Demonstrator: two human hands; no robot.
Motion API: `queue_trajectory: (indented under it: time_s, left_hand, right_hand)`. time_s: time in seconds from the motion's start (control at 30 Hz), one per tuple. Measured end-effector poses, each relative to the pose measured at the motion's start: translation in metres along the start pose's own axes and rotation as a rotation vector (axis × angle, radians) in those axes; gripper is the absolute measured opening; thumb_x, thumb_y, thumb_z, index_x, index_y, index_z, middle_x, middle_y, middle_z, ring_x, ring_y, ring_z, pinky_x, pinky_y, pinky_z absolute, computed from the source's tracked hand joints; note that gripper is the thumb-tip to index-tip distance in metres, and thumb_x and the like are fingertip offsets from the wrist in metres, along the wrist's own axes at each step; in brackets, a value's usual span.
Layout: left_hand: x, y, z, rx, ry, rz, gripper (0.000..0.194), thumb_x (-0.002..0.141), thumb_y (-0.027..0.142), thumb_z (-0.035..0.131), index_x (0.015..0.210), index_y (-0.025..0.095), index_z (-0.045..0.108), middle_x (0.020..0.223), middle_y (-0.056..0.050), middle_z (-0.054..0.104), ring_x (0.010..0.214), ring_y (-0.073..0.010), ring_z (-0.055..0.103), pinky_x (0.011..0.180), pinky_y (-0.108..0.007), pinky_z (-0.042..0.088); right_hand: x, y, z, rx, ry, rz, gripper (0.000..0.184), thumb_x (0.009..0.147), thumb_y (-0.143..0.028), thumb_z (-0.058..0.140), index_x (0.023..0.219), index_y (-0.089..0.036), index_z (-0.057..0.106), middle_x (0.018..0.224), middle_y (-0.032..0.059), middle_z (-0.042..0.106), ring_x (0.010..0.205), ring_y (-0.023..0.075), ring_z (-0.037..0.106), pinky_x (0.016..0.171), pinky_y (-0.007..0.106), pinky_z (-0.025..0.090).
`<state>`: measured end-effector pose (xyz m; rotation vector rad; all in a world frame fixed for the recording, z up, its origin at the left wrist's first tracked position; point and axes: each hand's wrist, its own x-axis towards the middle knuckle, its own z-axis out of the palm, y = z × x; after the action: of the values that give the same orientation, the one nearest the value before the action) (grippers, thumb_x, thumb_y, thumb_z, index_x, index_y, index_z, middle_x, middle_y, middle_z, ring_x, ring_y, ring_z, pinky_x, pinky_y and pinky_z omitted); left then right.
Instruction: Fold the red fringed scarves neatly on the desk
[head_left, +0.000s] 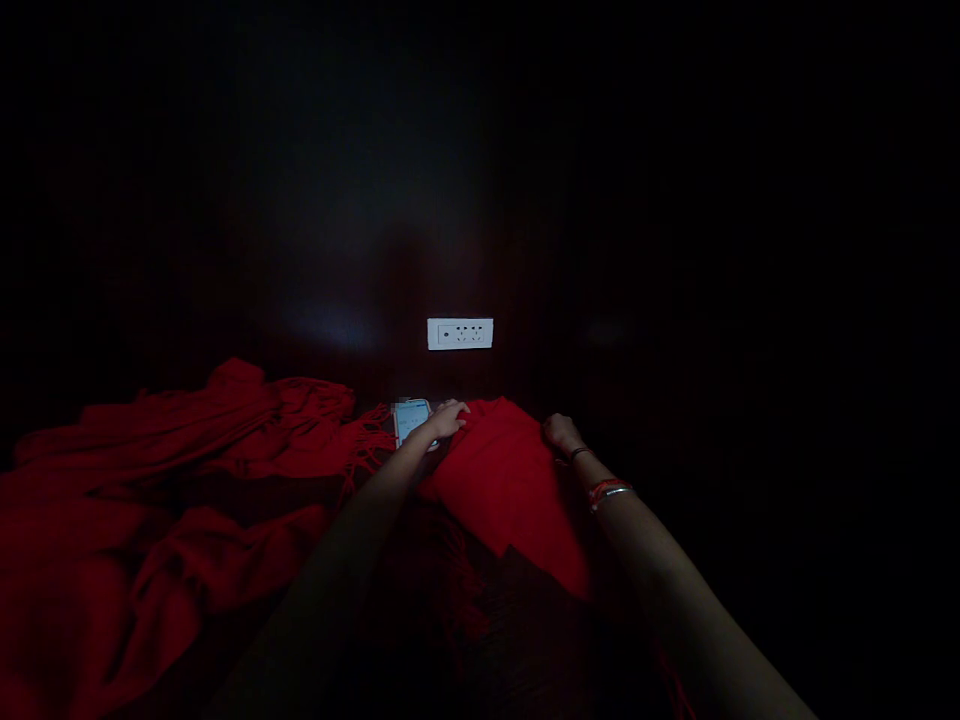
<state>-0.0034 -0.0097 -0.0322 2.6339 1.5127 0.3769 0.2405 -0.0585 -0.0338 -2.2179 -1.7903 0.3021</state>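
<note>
A red fringed shawl (510,480) lies partly folded in front of me, its surface smooth and its lower edge slanting. My left hand (448,419) rests at its upper left edge, fingers stretched out over the cloth. My right hand (562,435) is closed at the shawl's right edge, and its fingertips are hard to make out in the dark. Just left of my left hand lies a phone (411,420) with a lit screen, partly covered by that hand and forearm.
More red fringed cloth (202,430) lies crumpled across the left side. A white socket panel (460,334) is set in the dark wall (337,250) behind. The right side is too dark to make out.
</note>
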Motion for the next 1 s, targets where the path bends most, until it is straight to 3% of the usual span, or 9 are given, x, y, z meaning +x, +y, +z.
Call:
queue_trajectory:
  time_s: [0.17,0.33,0.5,0.57,0.67,0.73,0.8,0.9,1.0]
  left_hand:
    - [-0.012,0.011,0.007,-0.021,-0.021,0.086,0.04,0.084,0.031,0.031,0.124,0.023,0.03,0.134,-0.004,0.024,0.119,-0.0177,0.026,0.095,-0.033,0.024]
    - [-0.029,0.022,0.016,0.002,-0.202,0.108,0.045,0.084,0.04,0.027,0.124,0.019,0.032,0.13,-0.009,0.033,0.119,-0.0232,0.028,0.095,-0.047,0.021]
    - [-0.043,0.034,0.016,0.064,-0.158,0.085,0.051,0.085,0.036,0.022,0.13,0.013,0.016,0.136,-0.012,0.015,0.125,-0.0225,0.012,0.097,-0.049,0.011]
    - [-0.047,0.037,0.017,0.088,-0.169,0.11,0.053,0.085,0.04,0.022,0.13,0.013,0.016,0.136,-0.011,0.015,0.124,-0.0218,0.013,0.097,-0.048,0.013]
    - [-0.054,0.038,0.018,0.114,-0.205,0.131,0.052,0.085,0.041,0.023,0.128,0.013,0.022,0.134,-0.013,0.023,0.122,-0.0227,0.022,0.096,-0.049,0.015]
    - [-0.063,0.039,0.014,0.126,-0.176,0.13,0.048,0.085,0.036,0.024,0.127,0.013,0.024,0.135,-0.013,0.021,0.123,-0.0223,0.019,0.097,-0.049,0.012]
    - [-0.079,0.04,0.006,0.142,-0.083,0.164,0.044,0.085,0.032,0.029,0.125,0.013,0.03,0.134,-0.013,0.022,0.123,-0.0225,0.018,0.098,-0.046,0.012]
    - [-0.115,0.044,-0.007,0.129,0.073,0.254,0.037,0.08,0.035,0.04,0.111,0.016,0.045,0.12,-0.012,0.041,0.11,-0.0215,0.038,0.093,-0.036,0.028]
    - [-0.151,0.049,-0.011,0.05,0.034,0.232,0.023,0.077,0.031,0.044,0.094,0.017,0.053,0.094,-0.005,0.054,0.084,-0.0157,0.051,0.077,-0.027,0.04]
  right_hand:
    - [-0.02,-0.018,0.009,-0.048,0.05,-0.135,0.047,0.081,-0.04,0.035,0.124,-0.021,0.035,0.123,0.0114,0.041,0.107,0.0244,0.041,0.082,0.035,0.036]
    - [-0.031,-0.021,0.024,-0.147,-0.072,-0.191,0.055,0.081,-0.053,0.021,0.128,-0.024,0.027,0.131,0.0106,0.029,0.113,0.0304,0.032,0.087,0.048,0.027]
    - [-0.04,-0.022,0.027,-0.174,0.004,-0.193,0.061,0.08,-0.057,0.013,0.132,-0.025,0.015,0.138,0.007,0.01,0.123,0.0316,0.008,0.092,0.054,0.012]
    - [-0.048,-0.026,0.028,-0.169,-0.012,-0.243,0.065,0.077,-0.061,0.012,0.132,-0.027,0.007,0.139,0.0054,0.004,0.123,0.0318,0.003,0.091,0.056,0.009]
    - [-0.058,-0.03,0.032,-0.195,-0.162,-0.275,0.073,0.071,-0.068,0.015,0.132,-0.029,0.004,0.139,0.0058,0.003,0.123,0.0336,0.002,0.091,0.057,0.007]
    - [-0.063,-0.031,0.033,-0.211,-0.206,-0.271,0.076,0.069,-0.07,0.017,0.132,-0.029,0.005,0.139,0.0062,0.001,0.123,0.0346,0.001,0.091,0.056,0.006]
    - [-0.069,-0.032,0.031,-0.206,-0.191,-0.268,0.076,0.07,-0.069,0.019,0.132,-0.027,0.006,0.139,0.0069,0.0,0.123,0.0349,0.001,0.092,0.056,0.007]
    - [-0.088,-0.037,0.022,-0.18,-0.111,-0.306,0.074,0.072,-0.063,0.028,0.133,-0.024,0.009,0.138,0.01,0.006,0.122,0.0345,0.007,0.091,0.055,0.014]
    - [-0.12,-0.05,0.014,-0.16,0.004,-0.44,0.065,0.075,-0.053,0.036,0.128,-0.018,0.026,0.131,0.0136,0.028,0.117,0.03,0.027,0.089,0.044,0.027]
